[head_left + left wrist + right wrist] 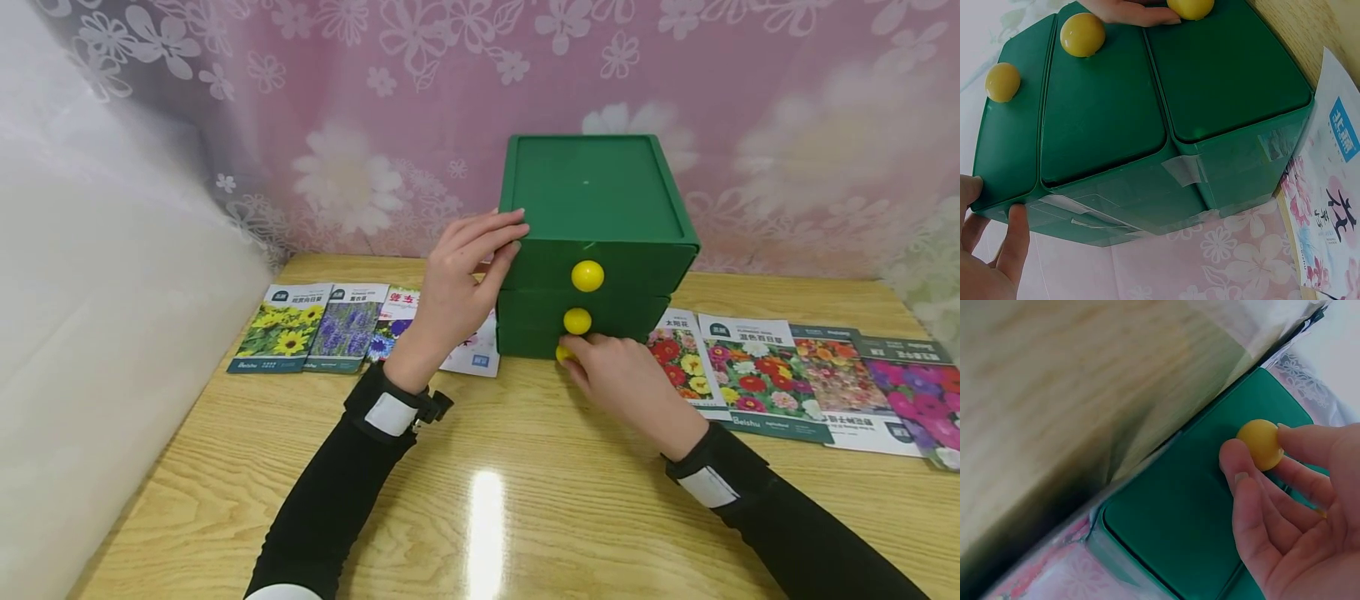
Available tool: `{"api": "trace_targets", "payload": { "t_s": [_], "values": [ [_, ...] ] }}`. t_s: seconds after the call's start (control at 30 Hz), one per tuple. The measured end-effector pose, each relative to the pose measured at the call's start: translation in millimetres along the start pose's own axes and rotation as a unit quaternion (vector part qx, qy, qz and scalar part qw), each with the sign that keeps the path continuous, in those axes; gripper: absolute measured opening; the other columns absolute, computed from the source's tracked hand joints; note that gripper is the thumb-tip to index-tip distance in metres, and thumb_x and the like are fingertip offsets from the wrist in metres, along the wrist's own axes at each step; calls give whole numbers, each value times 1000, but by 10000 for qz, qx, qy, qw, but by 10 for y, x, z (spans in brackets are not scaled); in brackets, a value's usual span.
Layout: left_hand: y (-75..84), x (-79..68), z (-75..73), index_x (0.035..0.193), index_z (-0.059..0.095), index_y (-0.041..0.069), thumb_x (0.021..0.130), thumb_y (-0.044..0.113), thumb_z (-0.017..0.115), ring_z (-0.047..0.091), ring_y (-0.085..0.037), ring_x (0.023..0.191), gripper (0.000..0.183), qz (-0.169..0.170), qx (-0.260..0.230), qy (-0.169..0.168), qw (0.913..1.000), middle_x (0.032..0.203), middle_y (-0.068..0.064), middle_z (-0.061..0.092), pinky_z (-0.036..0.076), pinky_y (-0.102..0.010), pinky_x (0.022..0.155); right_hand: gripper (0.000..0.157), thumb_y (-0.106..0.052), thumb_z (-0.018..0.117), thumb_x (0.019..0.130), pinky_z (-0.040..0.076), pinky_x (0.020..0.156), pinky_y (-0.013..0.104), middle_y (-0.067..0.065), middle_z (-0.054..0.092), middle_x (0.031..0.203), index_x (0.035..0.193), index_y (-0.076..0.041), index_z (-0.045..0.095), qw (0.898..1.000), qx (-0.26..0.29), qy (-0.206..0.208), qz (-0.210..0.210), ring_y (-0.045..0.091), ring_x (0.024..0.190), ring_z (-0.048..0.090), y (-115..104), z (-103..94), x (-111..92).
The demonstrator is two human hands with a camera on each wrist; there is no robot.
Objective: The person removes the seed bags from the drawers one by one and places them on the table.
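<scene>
A green box of three stacked drawers (600,187) stands on the table, each front with a round yellow knob. My right hand (633,383) reaches to the bottom drawer and pinches its yellow knob (1260,444) between thumb and fingers. That drawer sits flush with the ones above in the left wrist view. Above it are the middle knob (577,321) and the top knob (587,276). My left hand (467,271) rests at the box's upper left front corner, fingers extended along the top edge. Its fingertips touch the top drawer's edge in the left wrist view too.
Flower seed packets lie in a row on both sides of the box, such as a sunflower packet (281,327) at left and a zinnia packet (765,375) at right. A floral curtain (442,100) hangs behind. The wooden table (420,500) extends in front.
</scene>
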State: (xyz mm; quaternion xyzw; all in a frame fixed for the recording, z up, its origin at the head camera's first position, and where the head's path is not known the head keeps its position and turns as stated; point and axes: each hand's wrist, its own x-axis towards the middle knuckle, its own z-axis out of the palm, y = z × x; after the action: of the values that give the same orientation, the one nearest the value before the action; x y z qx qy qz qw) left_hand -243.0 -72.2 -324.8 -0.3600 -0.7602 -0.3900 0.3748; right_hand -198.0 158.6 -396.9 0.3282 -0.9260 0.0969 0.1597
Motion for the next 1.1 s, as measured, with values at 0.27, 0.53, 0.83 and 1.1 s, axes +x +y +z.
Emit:
{"api": "trace_targets", "payload": {
  "t_s": [0.27,0.53,0.83,1.1],
  "values": [
    [-7,-1,6,120,73,5,100,11,62,52,-22,125,23,15,56,20,10000,129,-6,66,53,-17,76,21,-17,76,90,52,52,36,8,63,75,105,-4,69,10000,-19,15,13,23,59,61,-1,19,-6],
    [-5,1,-3,120,73,6,100,9,61,53,-22,124,24,77,194,-4,9998,129,-6,66,54,-19,74,17,-16,75,91,49,49,35,6,58,72,102,-6,66,10000,-37,21,4,21,56,56,-48,12,-60],
    [-2,2,-4,120,73,6,100,10,61,53,-21,124,24,57,150,10,9999,129,-6,66,54,-19,75,16,-18,74,92,45,48,31,3,56,71,100,-8,65,9997,32,-155,188,16,54,51,-134,-29,-115],
    [-16,9,1,119,73,5,100,9,61,54,-22,121,23,124,192,27,9997,128,-7,66,54,-19,73,16,-18,74,91,40,44,28,1,53,66,96,-9,62,9998,-63,-178,103,14,50,48,-194,-58,-150]
  ]
}}
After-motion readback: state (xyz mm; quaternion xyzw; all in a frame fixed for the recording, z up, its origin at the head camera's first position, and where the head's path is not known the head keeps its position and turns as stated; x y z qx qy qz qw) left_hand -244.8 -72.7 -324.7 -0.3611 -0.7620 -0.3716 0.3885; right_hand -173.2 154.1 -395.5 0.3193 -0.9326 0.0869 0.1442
